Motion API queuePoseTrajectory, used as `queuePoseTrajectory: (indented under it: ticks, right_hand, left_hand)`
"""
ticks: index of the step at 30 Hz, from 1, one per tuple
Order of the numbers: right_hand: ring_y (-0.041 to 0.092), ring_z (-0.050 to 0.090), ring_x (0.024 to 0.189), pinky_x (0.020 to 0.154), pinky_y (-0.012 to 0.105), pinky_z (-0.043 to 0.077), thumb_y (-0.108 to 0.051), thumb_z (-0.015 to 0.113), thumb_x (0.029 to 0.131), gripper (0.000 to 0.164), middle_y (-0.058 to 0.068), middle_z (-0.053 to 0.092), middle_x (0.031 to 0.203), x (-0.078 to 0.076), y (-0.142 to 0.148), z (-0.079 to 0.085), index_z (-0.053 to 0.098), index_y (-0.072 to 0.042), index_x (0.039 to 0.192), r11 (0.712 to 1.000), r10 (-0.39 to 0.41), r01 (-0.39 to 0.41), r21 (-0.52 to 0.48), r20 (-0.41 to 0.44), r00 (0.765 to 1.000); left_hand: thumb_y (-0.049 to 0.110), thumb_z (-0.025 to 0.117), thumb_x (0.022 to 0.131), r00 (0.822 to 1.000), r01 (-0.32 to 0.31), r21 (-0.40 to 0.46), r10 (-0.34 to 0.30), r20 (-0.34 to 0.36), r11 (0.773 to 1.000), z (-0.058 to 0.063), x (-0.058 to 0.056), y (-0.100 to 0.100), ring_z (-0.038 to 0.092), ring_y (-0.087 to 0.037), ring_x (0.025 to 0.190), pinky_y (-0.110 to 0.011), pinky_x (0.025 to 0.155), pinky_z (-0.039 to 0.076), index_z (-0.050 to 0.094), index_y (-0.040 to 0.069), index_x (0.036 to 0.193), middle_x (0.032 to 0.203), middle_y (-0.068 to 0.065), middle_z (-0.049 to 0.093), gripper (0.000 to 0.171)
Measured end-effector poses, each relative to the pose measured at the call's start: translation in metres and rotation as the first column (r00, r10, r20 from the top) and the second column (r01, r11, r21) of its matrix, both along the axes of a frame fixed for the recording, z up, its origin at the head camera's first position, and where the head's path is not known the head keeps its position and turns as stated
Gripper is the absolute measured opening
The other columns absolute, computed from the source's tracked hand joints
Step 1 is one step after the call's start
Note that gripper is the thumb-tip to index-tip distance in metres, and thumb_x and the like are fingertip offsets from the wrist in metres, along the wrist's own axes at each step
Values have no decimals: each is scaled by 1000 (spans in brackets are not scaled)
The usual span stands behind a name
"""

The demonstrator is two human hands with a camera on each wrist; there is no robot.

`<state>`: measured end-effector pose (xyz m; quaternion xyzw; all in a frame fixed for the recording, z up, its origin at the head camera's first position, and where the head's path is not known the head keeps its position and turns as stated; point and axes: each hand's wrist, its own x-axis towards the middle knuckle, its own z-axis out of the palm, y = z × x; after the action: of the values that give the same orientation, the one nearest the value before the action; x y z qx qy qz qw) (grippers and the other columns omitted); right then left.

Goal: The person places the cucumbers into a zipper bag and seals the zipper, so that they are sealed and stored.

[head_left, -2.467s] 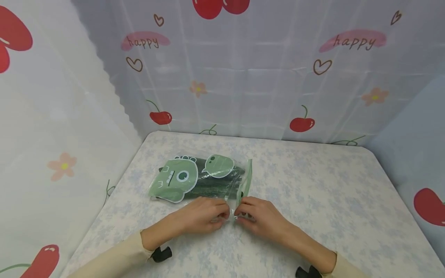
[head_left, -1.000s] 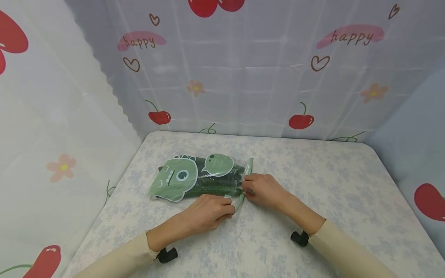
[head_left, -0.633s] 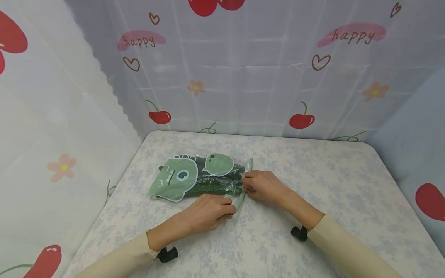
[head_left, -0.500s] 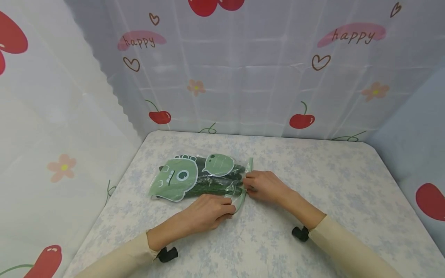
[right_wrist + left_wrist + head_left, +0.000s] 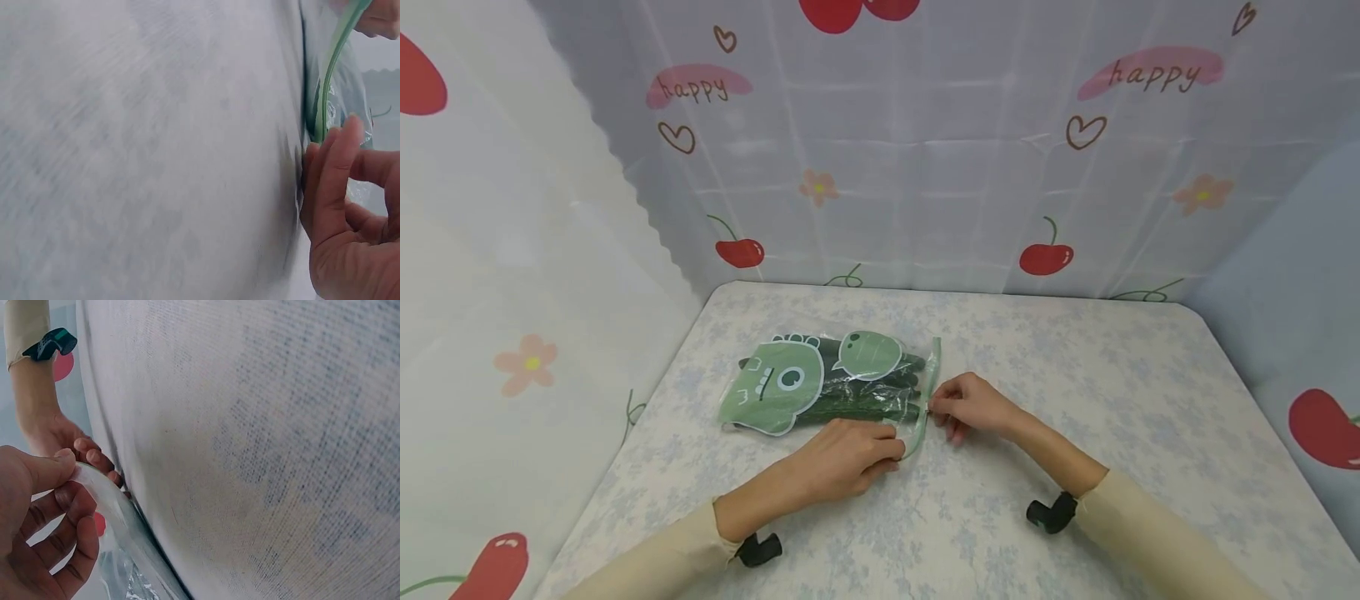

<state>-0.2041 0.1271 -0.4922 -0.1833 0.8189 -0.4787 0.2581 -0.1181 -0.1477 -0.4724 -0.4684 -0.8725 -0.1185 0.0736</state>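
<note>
A clear zip bag (image 5: 790, 379) with a green one-eyed monster print lies flat on the table. Long dark green vegetables that look like cucumbers (image 5: 865, 404) show through its plastic. Along the bag's right end runs a green zip strip (image 5: 933, 367). My left hand (image 5: 842, 458) pinches the near corner of that end; the left wrist view shows thumb and forefinger on the strip's end, the other fingers curled. Farther along the strip, my right hand (image 5: 973, 408) pinches it between thumb and fingertips. In the right wrist view its fingers (image 5: 334, 181) partly hide the pinched spot.
The table (image 5: 1075, 417) wears a pale cloth with blue-grey blotches. White curtains (image 5: 910, 167) printed with cherries and hearts stand along the back and sides. A black wrist-worn device (image 5: 1051, 512) sits at the right wrist, another (image 5: 760, 550) at the left.
From beside the left hand, my right hand has moved away along the zip strip towards its middle. Lately its lower fingers have loosened. The left hand keeps holding the corner; the bag has barely moved.
</note>
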Motion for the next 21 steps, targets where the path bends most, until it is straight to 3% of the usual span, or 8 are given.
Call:
queuePoseTrajectory:
  ticks: [3, 9, 15, 21]
  right_hand:
    - [9, 69, 59, 56, 26, 60, -20, 66, 108, 29, 15, 78, 91, 0, -2, -2, 76, 7, 115, 995, -62, 72, -71, 138, 989]
    - [3, 59, 57, 50, 18, 47, -17, 67, 107, 27, 3, 74, 87, -2, -2, -4, 74, 6, 119, 987, -96, 125, -98, 260, 961]
    - [4, 51, 52, 48, 19, 42, -15, 62, 108, 27, 3, 70, 86, -1, 2, -2, 69, 9, 119, 996, 3, 17, -89, 225, 974]
    - [3, 47, 47, 45, 19, 41, -14, 59, 110, 25, 4, 66, 84, 4, 3, -1, 65, 10, 110, 994, 74, -56, -99, 196, 978]
  left_hand:
    - [27, 75, 102, 1000, 1, 5, 0, -5, 1000, 0, -1, 0, 39, -1, 65, -16, 58, 28, 61, 26, 89, 80, 12, 50, 19]
    - [26, 75, 102, 1000, 9, 20, -9, -2, 1000, -1, -1, -2, 40, -1, 66, -16, 59, 30, 61, 26, 89, 81, 12, 50, 19]
    - [30, 74, 103, 999, -5, 9, 5, 40, 1000, 1, 0, -3, 42, 0, 67, -16, 58, 30, 63, 27, 92, 82, 12, 53, 16]
    - [37, 78, 100, 995, 13, -56, -7, 103, 998, 3, -2, -3, 50, 1, 78, -18, 64, 39, 67, 29, 102, 98, 10, 64, 13]
